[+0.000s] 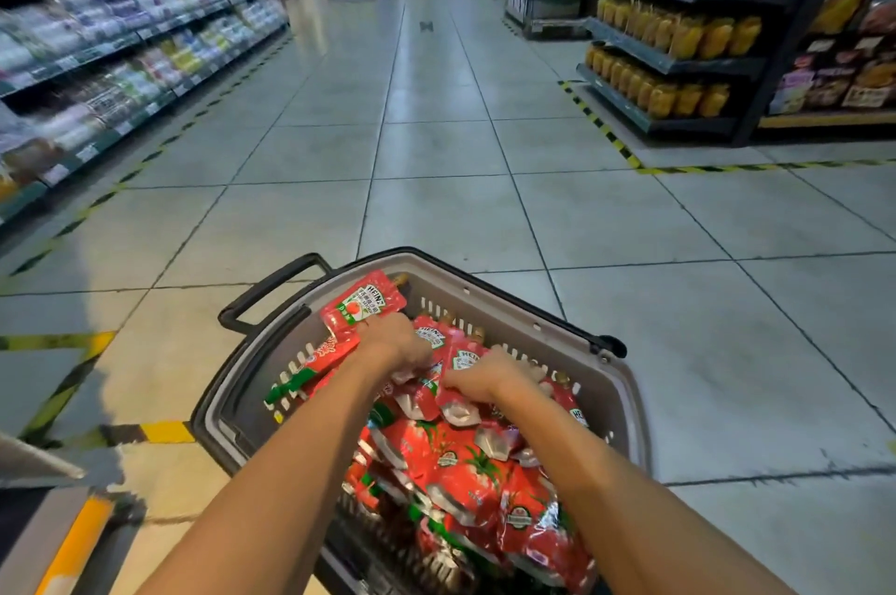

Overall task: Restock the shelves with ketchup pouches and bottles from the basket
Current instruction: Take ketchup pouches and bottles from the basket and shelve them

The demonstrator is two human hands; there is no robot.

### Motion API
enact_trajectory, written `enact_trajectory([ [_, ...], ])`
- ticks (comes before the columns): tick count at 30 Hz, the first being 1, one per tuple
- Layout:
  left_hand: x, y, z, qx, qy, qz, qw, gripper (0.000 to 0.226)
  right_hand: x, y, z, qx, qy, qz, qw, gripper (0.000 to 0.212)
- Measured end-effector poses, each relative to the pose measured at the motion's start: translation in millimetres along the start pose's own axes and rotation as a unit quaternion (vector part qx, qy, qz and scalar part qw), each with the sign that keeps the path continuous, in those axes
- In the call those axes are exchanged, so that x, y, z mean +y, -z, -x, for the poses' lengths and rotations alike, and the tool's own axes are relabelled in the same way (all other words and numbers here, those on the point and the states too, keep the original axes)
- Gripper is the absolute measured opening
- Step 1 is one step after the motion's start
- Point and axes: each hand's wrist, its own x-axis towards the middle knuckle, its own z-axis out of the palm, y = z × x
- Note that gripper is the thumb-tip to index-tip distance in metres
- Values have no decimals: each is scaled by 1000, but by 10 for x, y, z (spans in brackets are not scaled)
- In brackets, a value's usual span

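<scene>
Pouches (465, 463) of red ketchup fill the basket (625, 395), heaped from the near end to the far wall. The basket sits on the tiled floor (436, 148) of the aisle, its black handle (271, 289) folded out to the left. Both my hands are down among the pouches. My left hand (395, 342) has its fingers curled on a pouch (363, 306) that tilts up against the far-left rim — label facing me. My right hand (480, 381) grips another pouch (460, 366) near the middle of the heap. Shelves (121, 61) of blurred goods run along my left — a rack (679, 37) of yellow packets stands well off to the right.
</scene>
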Motion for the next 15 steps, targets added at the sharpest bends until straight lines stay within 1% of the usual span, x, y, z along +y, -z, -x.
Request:
enact_trajectory([
  [2, 6, 35, 0, -12, 15, 40, 999, 20, -36, -3, 60, 4, 12, -25, 1000, 106],
  [4, -8, 54, 16, -19, 24, 110, 993, 24, -41, 27, 109, 4, 9, -90, 996, 118],
  [5, -23, 54, 29, -24, 32, 156, 987, 27, -30, 42, 131, 6, 7, -128, 992, 118],
  [6, -40, 55, 45, -33, 43, 201, 978, 29, -12, 52, 155, 13, 10, -160, 987, 112],
  [7, -67, 52, 58, -42, 53, 242, 968, 34, 14, 50, 172, 24, 15, -183, 983, 100],
  [8, -97, 46, 71, -51, 62, 271, 959, 40, 41, 45, 187, 38, 25, -198, 979, 82],
  [9, -125, 45, 88, -60, 67, 290, 953, 40, 66, 43, 207, 48, 36, -215, 975, 62],
  [10, -151, 50, 111, -64, 68, 307, 947, 34, 83, 47, 227, 49, 48, -240, 968, 46],
  [11, -183, 53, 141, -63, 67, 325, 941, 28, 93, 52, 247, 43, 62, -277, 958, 37],
  [13, -239, 77, 227, -41, 68, 380, 922, 30, 95, 87, 302, 25, 92, -353, 931, 33],
  [15, -313, 148, 381, -16, 61, 451, 890, 32, 64, 142, 416, 9, 122, -405, 906, 31],
])
